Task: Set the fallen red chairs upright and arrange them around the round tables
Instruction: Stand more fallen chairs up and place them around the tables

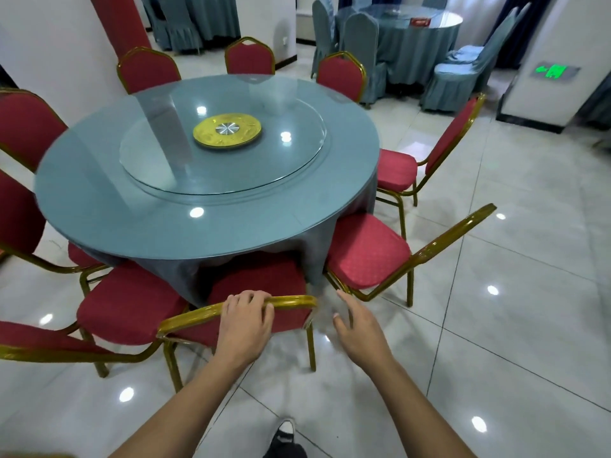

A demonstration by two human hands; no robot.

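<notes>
A round table (99,206) with a blue-grey cloth and a glass turntable stands in front of me. Several red chairs with gold frames stand upright around it. The nearest red chair (258,279) faces the table, its seat tucked under the cloth. My left hand (246,320) grips the gold top rail of its backrest. My right hand (355,320) hovers just right of that rail with fingers straight, touching nothing. Another red chair (367,251) stands to the right, and one (129,302) to the left.
A second round table (413,31) with blue-covered chairs stands at the back right. A white pillar with a green exit sign (555,71) is at the right. A red column (115,18) rises at the back left. Glossy tiled floor spreads to the right.
</notes>
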